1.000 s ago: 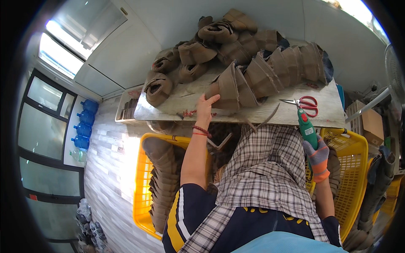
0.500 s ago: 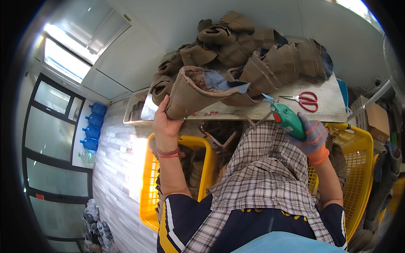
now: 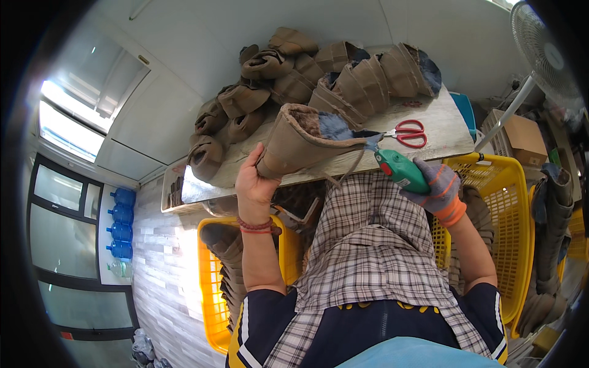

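Observation:
A brown boot upper (image 3: 291, 147) with fleecy brown and blue-grey lining is held up over the near edge of the table (image 3: 451, 126). My bare left hand (image 3: 256, 184) grips its left end, thumb up along the side. Gloved in grey and orange, my right hand (image 3: 437, 191) is wrapped round a green handheld electric cutter (image 3: 402, 172) with a red button. The cutter's bluish tip meets the right end of the upper's rim; whether it bites into the edge cannot be made out. Red-handled scissors (image 3: 410, 134) lie on the table just beyond the cutter.
Several similar uppers (image 3: 294, 76) are heaped along the back of the table. A yellow basket (image 3: 211, 325) with stacked uppers stands at my left, another yellow basket (image 3: 518, 245) at my right. A fan (image 3: 546, 55) and cardboard box (image 3: 521, 135) are at the far right.
The cutter's tip has come to the right end of the upper's rim; before, it was a little apart. The whole view has shifted, bringing the fan into sight.

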`<control>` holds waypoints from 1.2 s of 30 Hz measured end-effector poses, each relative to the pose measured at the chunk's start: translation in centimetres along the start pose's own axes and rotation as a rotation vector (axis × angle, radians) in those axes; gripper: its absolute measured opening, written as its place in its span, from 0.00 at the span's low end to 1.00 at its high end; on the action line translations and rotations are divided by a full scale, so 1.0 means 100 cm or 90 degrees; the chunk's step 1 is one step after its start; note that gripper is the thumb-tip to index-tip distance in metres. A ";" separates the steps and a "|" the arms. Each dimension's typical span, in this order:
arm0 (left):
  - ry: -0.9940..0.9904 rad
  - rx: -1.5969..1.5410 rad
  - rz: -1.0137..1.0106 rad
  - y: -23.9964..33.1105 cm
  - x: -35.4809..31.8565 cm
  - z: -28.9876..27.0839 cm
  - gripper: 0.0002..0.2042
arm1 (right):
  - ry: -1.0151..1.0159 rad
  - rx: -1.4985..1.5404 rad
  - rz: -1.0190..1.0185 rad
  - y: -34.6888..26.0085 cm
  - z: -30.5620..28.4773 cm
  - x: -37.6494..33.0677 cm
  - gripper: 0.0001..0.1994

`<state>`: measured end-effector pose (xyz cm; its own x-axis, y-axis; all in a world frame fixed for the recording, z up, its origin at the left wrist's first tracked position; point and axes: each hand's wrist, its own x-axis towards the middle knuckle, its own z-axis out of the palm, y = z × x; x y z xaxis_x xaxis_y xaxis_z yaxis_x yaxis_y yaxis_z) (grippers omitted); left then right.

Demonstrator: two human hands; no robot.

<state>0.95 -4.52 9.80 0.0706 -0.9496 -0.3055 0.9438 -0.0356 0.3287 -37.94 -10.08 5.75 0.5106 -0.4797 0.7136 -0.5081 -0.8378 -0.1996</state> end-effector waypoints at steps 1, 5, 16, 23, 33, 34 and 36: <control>0.013 0.003 0.001 -0.004 0.002 0.002 0.14 | -0.011 0.010 0.009 0.001 0.001 -0.003 0.35; 0.062 0.030 0.015 -0.012 0.004 0.005 0.13 | -0.026 0.019 0.006 0.002 0.002 -0.004 0.35; 0.068 0.004 0.037 -0.023 -0.010 0.018 0.15 | 0.021 0.014 -0.040 -0.004 0.004 0.008 0.37; -0.083 -0.008 0.075 -0.038 -0.022 0.021 0.16 | 0.041 0.012 -0.027 -0.015 0.005 0.018 0.33; -0.211 0.103 0.261 -0.065 -0.032 0.038 0.19 | 0.056 0.114 0.016 -0.027 0.002 0.031 0.32; -0.224 0.113 0.274 -0.067 -0.032 0.037 0.19 | 0.050 0.118 0.026 -0.029 0.000 0.033 0.32; -0.249 0.132 0.300 -0.071 -0.033 0.036 0.19 | 0.039 0.139 0.046 -0.034 -0.002 0.037 0.32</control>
<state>-7.16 -2.25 11.65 0.3022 -0.9201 0.2490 0.7559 0.3905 0.5254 -34.51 -8.94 9.21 0.4313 -0.5293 0.7306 -0.3765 -0.8415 -0.3874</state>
